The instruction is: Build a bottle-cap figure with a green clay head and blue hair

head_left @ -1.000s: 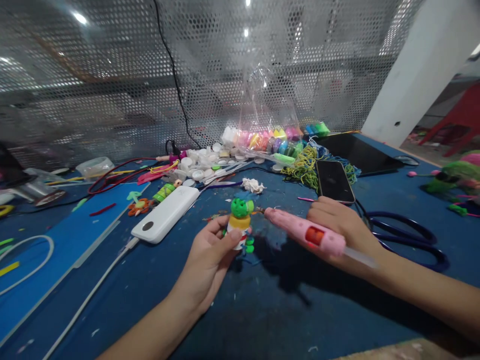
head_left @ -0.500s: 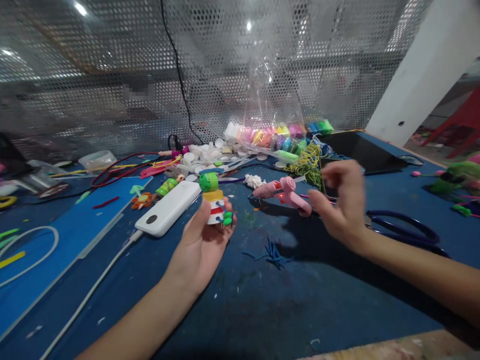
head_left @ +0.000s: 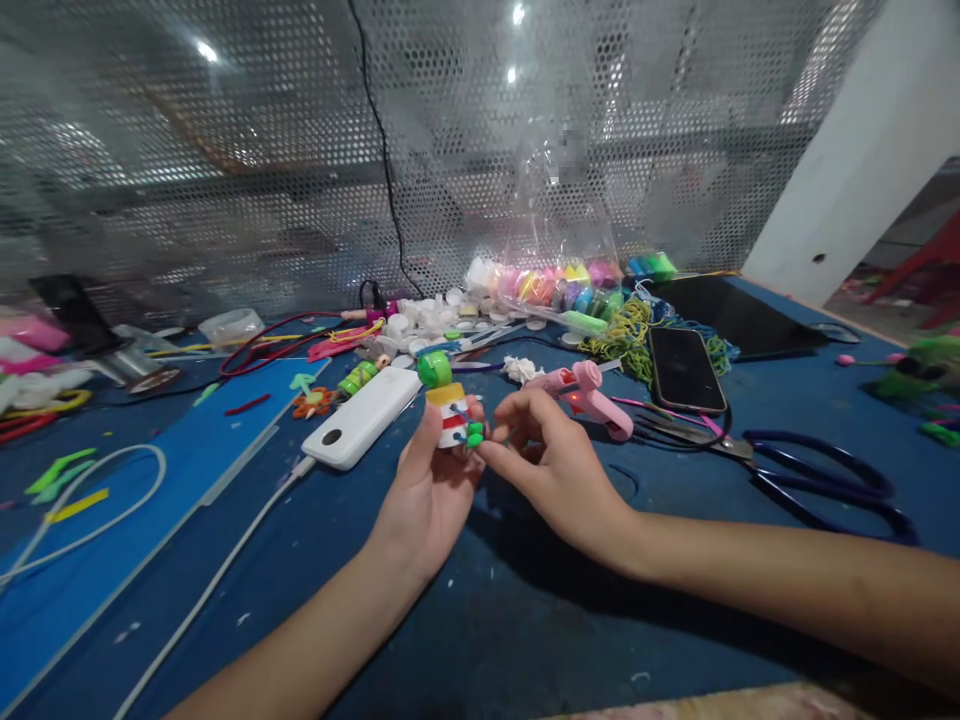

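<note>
My left hand (head_left: 431, 495) is closed around a small craft figure (head_left: 454, 420). It has a round green head, a yellow, white and red body, dark blue string bits and small green lumps at its right side. Fingertips of my right hand (head_left: 562, 465) are pinched together against that side, by the green lumps; whatever lies between them is too small to name. Just behind my right hand lies a pink glue gun (head_left: 596, 400) with a small red light. A dark blue strand (head_left: 626, 480) shows on the table beyond my right wrist.
Scissors (head_left: 817, 480) and a phone (head_left: 688, 370) lie to the right. A white power bank (head_left: 364, 418) with a cable sits left, beside a blue folder (head_left: 172, 480). Behind are white caps (head_left: 427, 315), yarn (head_left: 626, 335) and a bag of colourful clay (head_left: 555, 285).
My right hand has moved left from beyond the glue gun to the figure, closing into a pinch. It now covers most of the blue strands. My left hand keeps hold of the figure.
</note>
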